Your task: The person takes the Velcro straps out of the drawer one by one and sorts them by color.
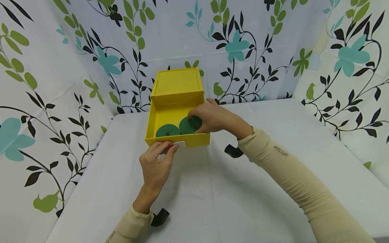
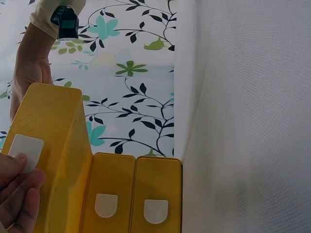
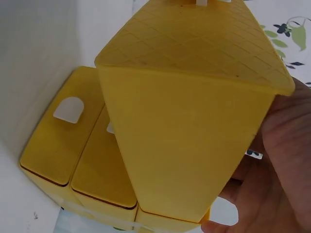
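Observation:
A yellow box (image 1: 197,140) stands with its hinged lid (image 1: 177,81) raised at the back. Inside it lie two dark green discs, one left (image 1: 167,130) and one right (image 1: 189,125). My left hand (image 1: 157,165) is at the front wall, its thumb and fingers pinching the white tab (image 2: 27,151). Over the box's right wall reaches my right hand (image 1: 211,116), with thumb and fingers at opposite edges of the right disc, gripping it. In the right wrist view, part of that hand (image 3: 284,160) shows beside the box, and the discs are hidden.
Two more yellow boxes (image 2: 109,179) (image 2: 158,184) with white tabs are stacked under the open one, hidden in the head view. They rest on a white-covered table (image 1: 194,202). A leaf-patterned cloth (image 1: 170,37) hangs behind. Black curved pieces (image 1: 234,151) (image 1: 160,217) sit at both wrists.

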Available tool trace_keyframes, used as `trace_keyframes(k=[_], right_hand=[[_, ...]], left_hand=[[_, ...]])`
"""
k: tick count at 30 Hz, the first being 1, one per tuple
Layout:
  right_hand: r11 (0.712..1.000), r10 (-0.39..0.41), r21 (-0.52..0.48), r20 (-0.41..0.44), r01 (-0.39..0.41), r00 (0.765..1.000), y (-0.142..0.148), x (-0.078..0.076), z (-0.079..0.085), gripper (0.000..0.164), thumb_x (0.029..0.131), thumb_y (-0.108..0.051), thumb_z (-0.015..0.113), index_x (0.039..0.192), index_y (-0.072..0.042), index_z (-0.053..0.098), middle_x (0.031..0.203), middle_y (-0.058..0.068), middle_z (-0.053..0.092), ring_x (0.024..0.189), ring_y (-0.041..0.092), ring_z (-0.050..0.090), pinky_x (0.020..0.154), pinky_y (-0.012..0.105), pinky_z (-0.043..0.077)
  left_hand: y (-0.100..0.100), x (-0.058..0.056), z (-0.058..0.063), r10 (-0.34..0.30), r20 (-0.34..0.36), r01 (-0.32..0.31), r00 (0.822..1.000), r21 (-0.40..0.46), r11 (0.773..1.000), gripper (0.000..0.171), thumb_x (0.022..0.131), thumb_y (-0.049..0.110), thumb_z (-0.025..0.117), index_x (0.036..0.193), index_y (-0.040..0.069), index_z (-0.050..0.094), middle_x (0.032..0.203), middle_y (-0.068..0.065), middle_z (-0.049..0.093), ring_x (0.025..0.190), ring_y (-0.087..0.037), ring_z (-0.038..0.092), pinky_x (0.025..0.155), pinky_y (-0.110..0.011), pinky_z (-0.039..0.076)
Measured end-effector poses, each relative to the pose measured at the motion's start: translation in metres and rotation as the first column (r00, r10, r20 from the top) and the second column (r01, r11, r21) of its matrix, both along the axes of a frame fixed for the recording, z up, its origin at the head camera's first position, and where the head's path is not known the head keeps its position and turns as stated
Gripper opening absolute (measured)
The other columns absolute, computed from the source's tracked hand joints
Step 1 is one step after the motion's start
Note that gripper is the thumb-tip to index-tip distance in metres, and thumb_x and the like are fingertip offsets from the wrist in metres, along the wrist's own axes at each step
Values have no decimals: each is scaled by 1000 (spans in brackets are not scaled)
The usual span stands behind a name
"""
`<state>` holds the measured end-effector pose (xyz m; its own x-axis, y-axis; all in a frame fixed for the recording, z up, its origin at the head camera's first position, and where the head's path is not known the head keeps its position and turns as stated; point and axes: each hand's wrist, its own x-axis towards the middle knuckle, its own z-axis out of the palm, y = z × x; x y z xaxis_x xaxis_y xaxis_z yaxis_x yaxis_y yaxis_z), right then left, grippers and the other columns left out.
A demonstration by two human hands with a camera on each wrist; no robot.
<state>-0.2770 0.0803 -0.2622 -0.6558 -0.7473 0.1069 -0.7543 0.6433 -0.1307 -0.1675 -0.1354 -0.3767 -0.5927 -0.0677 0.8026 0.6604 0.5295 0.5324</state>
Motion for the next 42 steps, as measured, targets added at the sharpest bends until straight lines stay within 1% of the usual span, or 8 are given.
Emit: trace_keyframes(k=[3, 5, 10, 13, 22, 28, 33, 42], right_hand=[[999, -8, -51, 9, 8, 1000, 1, -1, 2, 54, 83, -38, 89, 128, -12, 72, 120, 2, 71, 112, 22, 59, 119, 62, 20], [996, -13, -92, 18, 14, 1000, 1, -1, 3, 56, 82, -39, 89, 128, -12, 72, 119, 0, 71, 110, 20, 59, 116, 57, 26], [980, -3, -200, 66, 16, 998, 3, 1, 6, 57, 82, -39, 88, 129, -10, 72, 113, 1, 71, 100, 21, 59, 95, 37, 47], [968, 2, -249, 92, 21, 996, 6, 2, 8, 58, 83, -36, 88, 130, -6, 71, 115, 4, 70, 99, 22, 60, 87, 32, 54], [919, 7, -394, 112, 38, 994, 19, -1, 16, 62, 84, -29, 89, 134, 0, 65, 128, 11, 67, 104, 24, 62, 93, 32, 55], [891, -64, -442, 112, 107, 992, 37, -2, 24, 62, 84, -27, 88, 135, 0, 64, 131, 13, 65, 107, 25, 60, 92, 35, 57], [870, -123, -468, 98, 155, 988, 49, -5, 29, 63, 84, -26, 87, 135, 1, 64, 132, 14, 64, 111, 27, 58, 94, 38, 56], [830, -191, -509, 123, 227, 974, 61, -11, 27, 62, 84, -25, 87, 135, 1, 64, 129, 14, 65, 109, 29, 58, 96, 43, 53]], left_hand=[[-1, 0, -1, -2, 2, 2, 1000, 5, 1000, 12, 86, 4, 86, 95, 0, 80, 90, -4, 73, 76, -20, 69, 78, -17, 55], [-3, 0, -1, -2, 4, 2, 1000, 10, 1000, 12, 86, 4, 86, 95, 0, 80, 90, -5, 73, 75, -20, 69, 78, -17, 55], [-5, 4, -3, 6, 16, -6, 1000, 16, 1000, 13, 85, 3, 85, 97, 1, 80, 91, -4, 74, 76, -20, 68, 78, -16, 55], [-6, 5, -4, 1, 29, -1, 1000, 25, 1000, 13, 86, 3, 85, 98, 2, 81, 92, -4, 74, 76, -19, 68, 79, -17, 55], [-5, 6, -5, 3, 30, -4, 1000, 33, 999, 14, 86, 4, 85, 99, 2, 80, 92, -3, 74, 77, -20, 68, 79, -18, 55], [-1, 2, -6, -15, 16, 15, 1000, 33, 999, 14, 86, 5, 85, 98, 2, 80, 93, -2, 74, 77, -19, 69, 79, -19, 56], [1, -1, -3, -15, 1, 15, 1000, 26, 1000, 14, 86, 5, 85, 98, 2, 80, 93, -2, 74, 78, -19, 69, 80, -19, 56], [-1, 0, -2, -10, 11, 9, 1000, 21, 1000, 15, 85, 4, 86, 98, 1, 80, 94, -2, 74, 78, -19, 68, 80, -19, 56]])
